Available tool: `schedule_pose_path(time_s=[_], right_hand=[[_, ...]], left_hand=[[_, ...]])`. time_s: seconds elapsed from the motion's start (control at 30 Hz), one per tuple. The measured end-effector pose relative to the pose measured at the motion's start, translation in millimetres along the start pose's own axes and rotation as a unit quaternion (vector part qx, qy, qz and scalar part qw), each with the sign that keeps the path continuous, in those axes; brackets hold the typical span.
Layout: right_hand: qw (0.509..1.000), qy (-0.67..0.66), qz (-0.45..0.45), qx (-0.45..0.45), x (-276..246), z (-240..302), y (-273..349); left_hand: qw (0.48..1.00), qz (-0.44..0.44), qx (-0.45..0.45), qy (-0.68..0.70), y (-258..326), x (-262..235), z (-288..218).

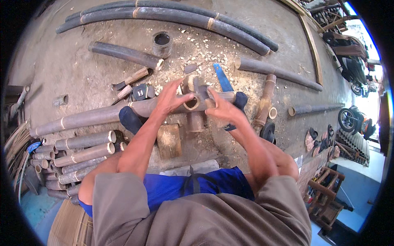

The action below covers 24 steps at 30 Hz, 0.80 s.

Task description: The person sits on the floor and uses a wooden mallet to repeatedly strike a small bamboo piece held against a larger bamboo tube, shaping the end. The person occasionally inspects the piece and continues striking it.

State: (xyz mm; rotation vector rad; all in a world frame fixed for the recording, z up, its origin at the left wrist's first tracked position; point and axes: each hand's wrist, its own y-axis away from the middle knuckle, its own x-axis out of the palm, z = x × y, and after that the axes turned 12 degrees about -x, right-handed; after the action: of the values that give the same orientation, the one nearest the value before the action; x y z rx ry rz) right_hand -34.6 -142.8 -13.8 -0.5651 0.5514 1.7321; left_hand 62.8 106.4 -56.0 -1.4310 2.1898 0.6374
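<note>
A long grey bamboo pole (pixel 94 117) lies crosswise before me, braced by my feet in dark socks. A round opening (pixel 191 103) with a pale rim shows in its middle, between my hands. A short bamboo piece (pixel 195 122) sticks out below the pole there. My left hand (pixel 169 99) rests at the pole, left of the opening, with thumb and fingers apart. Right of the opening, my right hand (pixel 222 109) is partly closed beside a dark, motion-blurred piece (pixel 202 92); what it grips I cannot make out. A blue saw blade (pixel 223 77) lies just beyond.
Wood chips (pixel 205 51) litter the floor beyond the pole. A dark-filled can (pixel 162 44), a wooden-handled tool (pixel 133 77) and a tape measure (pixel 140 92) lie nearby. Cut bamboo tubes (pixel 84 153) are stacked at left. A wooden block (pixel 168 141) sits close to me. Motorbikes (pixel 353 119) stand far right.
</note>
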Motion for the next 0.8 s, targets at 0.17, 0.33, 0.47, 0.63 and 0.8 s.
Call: schedule_pose_path(time_s=[0.17, 0.33, 0.47, 0.63, 0.8], right_hand=[[0.945, -0.241, 0.208, 0.079, -107.4, 91.3, -96.3], [0.974, -0.190, -0.118, -0.033, -101.8, 98.9, -141.8], [0.953, -0.264, -0.148, -0.008, -3.4, 60.9, -185.4], [0.964, -0.209, 0.162, -0.010, 79.9, 44.6, -227.3], [0.940, -0.178, 0.291, -0.011, 105.4, 24.5, -250.4]], left_hand=[[0.983, 0.052, 0.078, 0.160, -47.7, -20.5, -83.7], [0.913, 0.032, -0.206, 0.350, -81.3, -17.9, -95.5], [0.813, -0.031, -0.301, 0.498, -59.1, 5.8, -87.4], [0.640, -0.230, -0.392, 0.620, -36.4, 57.1, -40.0], [0.546, -0.280, -0.398, 0.681, -46.9, 59.6, -40.7]])
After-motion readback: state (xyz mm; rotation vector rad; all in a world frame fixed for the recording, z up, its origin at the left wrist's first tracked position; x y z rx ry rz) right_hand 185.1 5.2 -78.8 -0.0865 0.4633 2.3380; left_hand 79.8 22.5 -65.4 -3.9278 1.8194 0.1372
